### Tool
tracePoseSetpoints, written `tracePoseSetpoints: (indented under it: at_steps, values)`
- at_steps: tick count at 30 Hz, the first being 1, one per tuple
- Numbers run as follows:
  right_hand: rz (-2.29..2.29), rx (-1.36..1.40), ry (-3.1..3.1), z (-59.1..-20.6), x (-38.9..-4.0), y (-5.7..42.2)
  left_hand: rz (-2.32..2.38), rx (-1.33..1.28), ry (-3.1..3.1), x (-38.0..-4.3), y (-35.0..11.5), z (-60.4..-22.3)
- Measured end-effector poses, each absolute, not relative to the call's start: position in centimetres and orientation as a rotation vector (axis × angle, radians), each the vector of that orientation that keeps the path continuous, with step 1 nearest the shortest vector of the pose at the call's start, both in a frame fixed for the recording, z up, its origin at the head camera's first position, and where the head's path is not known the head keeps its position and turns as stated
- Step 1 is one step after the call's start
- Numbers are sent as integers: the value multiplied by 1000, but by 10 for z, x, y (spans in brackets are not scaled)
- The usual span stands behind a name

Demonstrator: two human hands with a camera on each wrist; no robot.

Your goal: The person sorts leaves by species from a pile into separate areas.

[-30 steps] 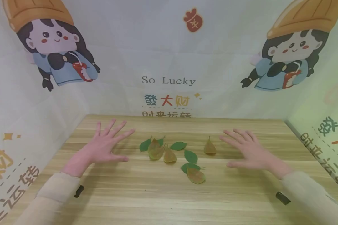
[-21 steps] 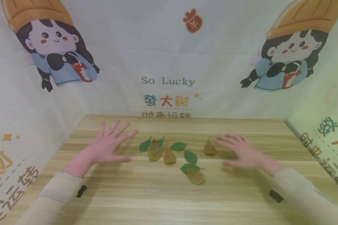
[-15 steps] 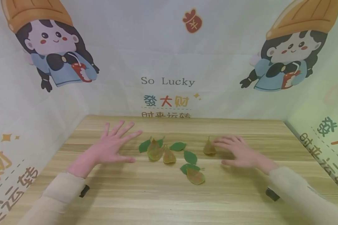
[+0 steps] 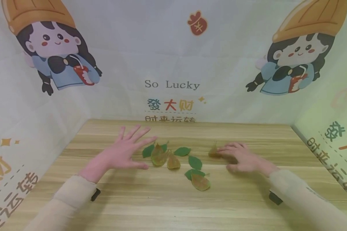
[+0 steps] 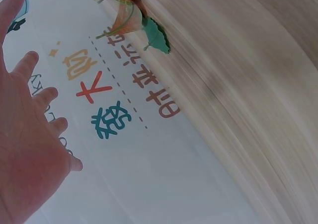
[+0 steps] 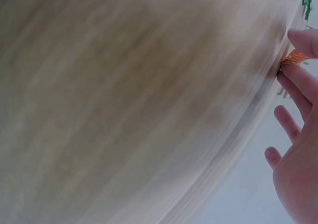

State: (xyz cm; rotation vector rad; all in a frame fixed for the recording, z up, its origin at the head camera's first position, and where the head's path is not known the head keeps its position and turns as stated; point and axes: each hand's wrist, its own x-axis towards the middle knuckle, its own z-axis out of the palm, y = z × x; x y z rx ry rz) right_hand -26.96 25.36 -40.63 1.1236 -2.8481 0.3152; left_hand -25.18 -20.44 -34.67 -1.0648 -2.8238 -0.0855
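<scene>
My left hand, fingers spread and holding nothing, hovers over the wooden table beside green leaves and brownish pear-shaped pieces, while my right hand, fingers loosely extended, has its fingertips over a separate pear-shaped piece toward the right, contact unclear.

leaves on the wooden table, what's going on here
A person's right hand partly covers the rightmost brown leaf in the head view; whether they touch is unclear. The left hand, spread open and holding nothing, is beside the other brown and green leaves, which lie on the wooden table.
</scene>
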Motion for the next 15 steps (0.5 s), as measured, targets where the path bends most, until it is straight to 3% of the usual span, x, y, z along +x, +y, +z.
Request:
tracePoseSetpoints:
  at_steps: [15]
  values:
    - [624, 1006, -2780, -416, -297, 259, -113, -1173, -2763, -255, -175, -343]
